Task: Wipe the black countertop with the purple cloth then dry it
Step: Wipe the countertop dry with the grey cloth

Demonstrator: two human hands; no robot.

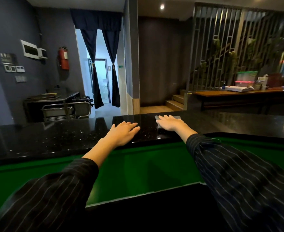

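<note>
The black speckled countertop (62,141) runs across the middle of the head view and shines with reflections. My right hand (170,123) lies flat on a greyish-purple cloth (177,117) near the counter's far edge; only the cloth's far corners and a bit by the wrist show around the hand. My left hand (122,132) rests palm down on the bare counter, fingers spread, just left of the cloth and apart from it. Both arms wear dark striped sleeves.
A green lower surface (137,169) lies between me and the counter. Beyond the counter are a steel cart (66,109) at left, a curtained doorway (102,72), steps (174,102), and a wooden table (238,93) with containers at right.
</note>
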